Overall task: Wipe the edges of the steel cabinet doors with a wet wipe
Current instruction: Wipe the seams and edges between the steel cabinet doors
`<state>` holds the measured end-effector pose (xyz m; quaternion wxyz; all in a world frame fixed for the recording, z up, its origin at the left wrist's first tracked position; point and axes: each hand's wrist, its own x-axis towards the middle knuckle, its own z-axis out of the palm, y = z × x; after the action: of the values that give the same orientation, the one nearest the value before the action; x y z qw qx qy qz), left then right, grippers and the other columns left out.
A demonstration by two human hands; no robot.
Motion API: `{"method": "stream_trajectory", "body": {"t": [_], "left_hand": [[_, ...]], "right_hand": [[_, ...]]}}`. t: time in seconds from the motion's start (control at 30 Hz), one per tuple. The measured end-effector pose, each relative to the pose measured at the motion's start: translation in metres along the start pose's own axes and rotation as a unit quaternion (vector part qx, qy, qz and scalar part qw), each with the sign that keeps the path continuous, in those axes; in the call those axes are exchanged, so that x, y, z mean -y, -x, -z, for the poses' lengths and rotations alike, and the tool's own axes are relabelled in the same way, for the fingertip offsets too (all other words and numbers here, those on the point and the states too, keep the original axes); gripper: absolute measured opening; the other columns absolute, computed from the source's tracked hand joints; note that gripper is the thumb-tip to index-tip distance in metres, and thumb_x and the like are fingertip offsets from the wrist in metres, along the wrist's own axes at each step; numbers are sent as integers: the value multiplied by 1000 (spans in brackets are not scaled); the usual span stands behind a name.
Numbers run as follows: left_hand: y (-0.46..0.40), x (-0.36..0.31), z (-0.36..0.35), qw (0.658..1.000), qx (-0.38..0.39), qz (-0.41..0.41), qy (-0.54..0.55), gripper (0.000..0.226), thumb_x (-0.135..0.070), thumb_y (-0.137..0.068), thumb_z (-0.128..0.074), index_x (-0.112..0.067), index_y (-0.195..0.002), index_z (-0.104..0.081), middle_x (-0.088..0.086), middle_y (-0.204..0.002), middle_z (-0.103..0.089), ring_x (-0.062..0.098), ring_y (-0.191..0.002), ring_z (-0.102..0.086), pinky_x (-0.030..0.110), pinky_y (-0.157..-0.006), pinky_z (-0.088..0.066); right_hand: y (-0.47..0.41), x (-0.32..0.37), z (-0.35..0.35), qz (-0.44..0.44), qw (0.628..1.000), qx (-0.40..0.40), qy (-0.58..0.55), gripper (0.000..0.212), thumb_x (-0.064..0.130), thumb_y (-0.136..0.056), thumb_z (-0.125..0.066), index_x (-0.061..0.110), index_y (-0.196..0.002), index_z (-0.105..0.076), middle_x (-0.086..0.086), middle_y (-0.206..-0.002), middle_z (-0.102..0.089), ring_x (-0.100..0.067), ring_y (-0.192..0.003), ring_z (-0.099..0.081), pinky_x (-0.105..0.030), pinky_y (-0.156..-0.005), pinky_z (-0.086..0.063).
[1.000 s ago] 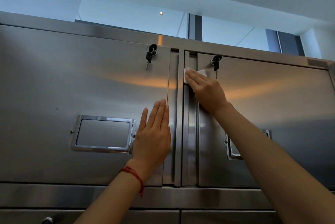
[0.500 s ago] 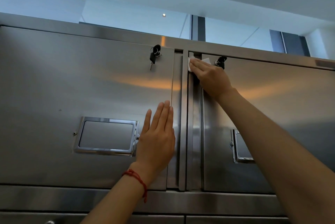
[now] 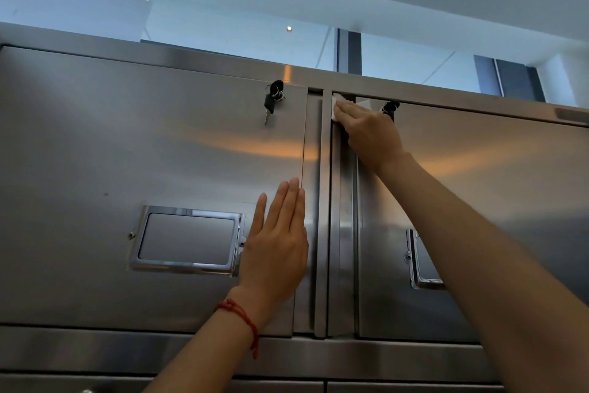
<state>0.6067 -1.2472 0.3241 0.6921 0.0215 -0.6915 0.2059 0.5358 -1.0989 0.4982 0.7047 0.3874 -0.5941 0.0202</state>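
Note:
Two brushed steel cabinet doors fill the view, a left door (image 3: pixel 127 144) and a right door (image 3: pixel 478 185). My right hand (image 3: pixel 369 134) reaches up to the top left corner of the right door. Its straight fingers press a white wet wipe (image 3: pixel 335 107) against that door's vertical edge, and most of the wipe is hidden under them. My left hand (image 3: pixel 277 243), with a red string at the wrist, lies flat on the left door near its right edge, fingers together and pointing up.
A key (image 3: pixel 272 99) hangs in the left door's lock. The right door's key (image 3: pixel 389 107) sits just behind my right hand. Each door has a recessed chrome handle, left (image 3: pixel 188 239) and right (image 3: pixel 420 262). A steel post (image 3: pixel 322 217) divides the doors.
My right hand has slid the wipe upward along the right door's edge to its top corner. My left hand has stayed flat on the left door.

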Motion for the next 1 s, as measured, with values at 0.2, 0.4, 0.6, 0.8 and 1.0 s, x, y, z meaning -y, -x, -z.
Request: {"method": "stream_trajectory", "body": {"t": [0.2, 0.4, 0.6, 0.8, 1.0], "left_hand": [[-1, 0, -1, 1000, 1, 3, 7, 51, -19, -90, -30, 3, -134, -42, 20, -142, -37, 34, -132, -36, 55, -103, -35], [0, 0, -1, 1000, -9, 0, 5, 51, -19, -89, -30, 2, -133, -43, 20, -142, -39, 34, -131, -37, 54, -103, -35], [0, 0, 0, 1000, -1, 0, 0, 51, -18, -89, -30, 3, -134, -41, 21, -143, -37, 34, -132, -35, 54, -104, -35], [0, 0, -1, 1000, -3, 2, 7, 51, -18, -89, -30, 3, -135, -41, 21, -143, -37, 33, -132, -35, 54, -105, -33], [1, 0, -1, 1000, -11, -3, 1, 51, -18, -89, -31, 2, -134, -42, 21, -142, -39, 34, -131, -37, 54, -104, -34]], "right_hand": [[13, 3, 0, 17, 1000, 13, 0, 37, -12, -87, -47, -9, -123, -53, -22, -132, -51, -39, -117, -53, -56, -81, -52], [-4, 2, 2, -13, 1000, 5, 10, 40, -10, -90, -39, -4, -128, -50, -12, -138, -48, -33, -117, -54, -48, -85, -51], [4, 8, 0, -27, 1000, -12, 7, 41, -12, -87, -40, -5, -125, -53, -15, -132, -52, -33, -114, -56, -47, -83, -52], [26, 15, -1, 27, 997, -67, -15, 33, -18, -71, -64, -10, -102, -66, -21, -109, -66, -38, -90, -67, -51, -61, -57], [1, 10, 0, -30, 999, 0, 13, 40, -8, -91, -38, -1, -128, -51, -9, -138, -48, -32, -114, -55, -46, -86, -51]]}}
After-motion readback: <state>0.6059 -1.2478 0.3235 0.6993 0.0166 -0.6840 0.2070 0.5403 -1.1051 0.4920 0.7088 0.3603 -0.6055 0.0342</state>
